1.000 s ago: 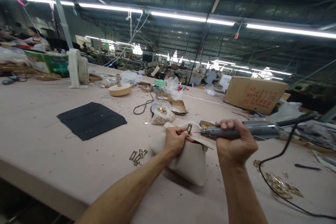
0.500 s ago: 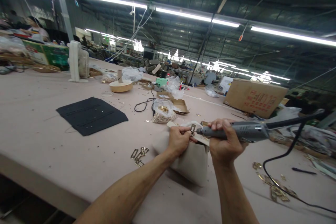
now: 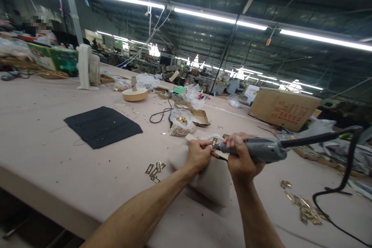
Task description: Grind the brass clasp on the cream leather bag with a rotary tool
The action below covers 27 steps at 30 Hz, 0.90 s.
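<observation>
My left hand [image 3: 198, 155] pinches a small brass metal fitting [image 3: 214, 141] against the top edge of a cream fabric bag [image 3: 213, 180] that stands on the table. My right hand [image 3: 242, 159] is closed around a grey corded electric screwdriver [image 3: 263, 150], held level, with its tip touching the fitting. The tool's black cord [image 3: 345, 170] loops off to the right and down onto the table.
Loose brass fittings [image 3: 154, 169] lie left of the bag, and more brass pieces [image 3: 305, 205] lie at the right. A black fabric panel [image 3: 102, 126], a plastic bag of gold hardware [image 3: 180, 123], a cardboard box [image 3: 283, 107] and a white fan [image 3: 87, 68] stand on the pink table [image 3: 43, 155]. A person sits at far left.
My right hand has slid the screwdriver leftward until its tip meets the fitting. The cord has swung lower at the right. My left hand keeps its hold.
</observation>
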Each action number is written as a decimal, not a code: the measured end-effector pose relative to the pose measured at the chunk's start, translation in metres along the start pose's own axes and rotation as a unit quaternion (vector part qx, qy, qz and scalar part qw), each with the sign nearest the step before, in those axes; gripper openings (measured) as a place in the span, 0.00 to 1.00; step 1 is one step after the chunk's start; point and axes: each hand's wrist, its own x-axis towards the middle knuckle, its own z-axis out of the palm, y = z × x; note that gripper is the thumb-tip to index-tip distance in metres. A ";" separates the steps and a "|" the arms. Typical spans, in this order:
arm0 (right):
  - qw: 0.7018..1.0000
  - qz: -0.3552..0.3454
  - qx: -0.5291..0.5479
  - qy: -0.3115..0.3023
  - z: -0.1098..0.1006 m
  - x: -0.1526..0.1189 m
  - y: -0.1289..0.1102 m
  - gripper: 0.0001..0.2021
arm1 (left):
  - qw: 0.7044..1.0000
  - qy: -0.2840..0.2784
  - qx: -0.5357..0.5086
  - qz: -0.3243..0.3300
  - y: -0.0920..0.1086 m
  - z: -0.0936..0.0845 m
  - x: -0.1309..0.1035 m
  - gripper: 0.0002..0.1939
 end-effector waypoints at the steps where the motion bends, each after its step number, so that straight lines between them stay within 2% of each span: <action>1: 1.000 -0.003 0.001 0.000 0.001 0.000 0.000 0.09 | 1.000 0.001 -0.005 -0.002 0.001 0.000 0.000 0.11; 6: 0.999 0.006 0.017 0.031 0.002 0.010 -0.002 0.08 | 1.000 -0.004 -0.026 -0.014 0.003 -0.001 0.000 0.11; 14: 0.994 0.045 0.061 0.074 -0.009 0.016 0.001 0.07 | 0.998 -0.004 -0.058 -0.033 -0.001 -0.001 0.002 0.10; 27: 0.995 0.049 0.060 0.065 -0.012 0.016 -0.001 0.07 | 0.999 -0.012 -0.043 -0.021 0.000 -0.001 0.001 0.10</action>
